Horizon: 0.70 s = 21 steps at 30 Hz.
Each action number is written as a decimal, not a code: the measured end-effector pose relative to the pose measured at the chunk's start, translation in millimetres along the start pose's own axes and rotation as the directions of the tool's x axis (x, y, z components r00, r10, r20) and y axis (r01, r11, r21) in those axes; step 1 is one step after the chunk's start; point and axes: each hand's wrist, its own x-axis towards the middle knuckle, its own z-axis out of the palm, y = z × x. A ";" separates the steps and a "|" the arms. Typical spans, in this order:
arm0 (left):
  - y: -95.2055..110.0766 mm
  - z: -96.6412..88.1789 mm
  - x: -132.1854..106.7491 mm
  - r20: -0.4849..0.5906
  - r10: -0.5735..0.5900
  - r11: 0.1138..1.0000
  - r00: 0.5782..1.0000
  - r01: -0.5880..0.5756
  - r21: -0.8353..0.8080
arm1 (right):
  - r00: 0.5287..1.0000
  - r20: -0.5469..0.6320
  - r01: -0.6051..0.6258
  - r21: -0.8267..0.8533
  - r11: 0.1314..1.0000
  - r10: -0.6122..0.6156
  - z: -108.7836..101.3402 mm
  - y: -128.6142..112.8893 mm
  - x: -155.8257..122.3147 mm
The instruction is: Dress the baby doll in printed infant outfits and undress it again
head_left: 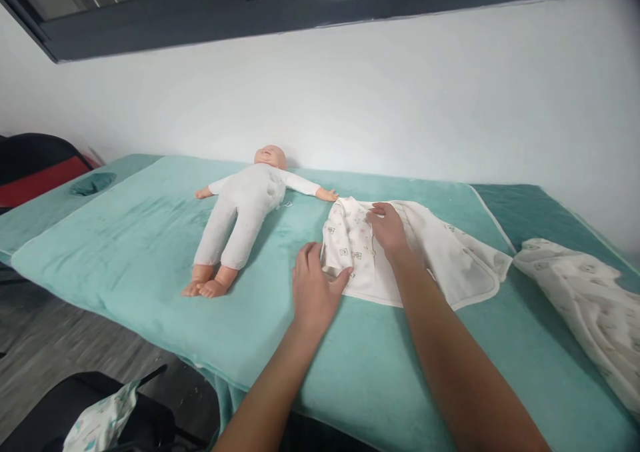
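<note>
One loosely open left hand [317, 285] rests its thumb at the left edge of a white, small-print cloth baby jacket [425, 229], spread right of centre; the right hand [390, 232] bends its fingers over the front, whether pinching it cannot be told. Beyond, left of centre, a white cloth-bodied baby doll [250, 189] lies on a teal plush cover [140, 225].
</note>
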 end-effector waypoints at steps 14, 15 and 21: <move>-81.8 -15.9 83.0 -0.192 -0.553 0.739 0.811 0.371 -0.562 | 0.997 0.076 -0.004 -0.168 0.986 0.017 -5.2 -6.9 -5.8; -84.2 -16.7 86.3 -0.256 -0.526 0.775 0.811 0.333 -0.537 | 0.997 0.076 -0.006 -0.171 0.985 0.019 -5.0 -7.0 -5.6; -60.9 -11.5 66.3 -0.349 0.049 0.994 0.936 -0.081 -0.077 | 0.995 0.084 -0.030 -0.178 0.984 0.045 -5.0 -6.2 -4.2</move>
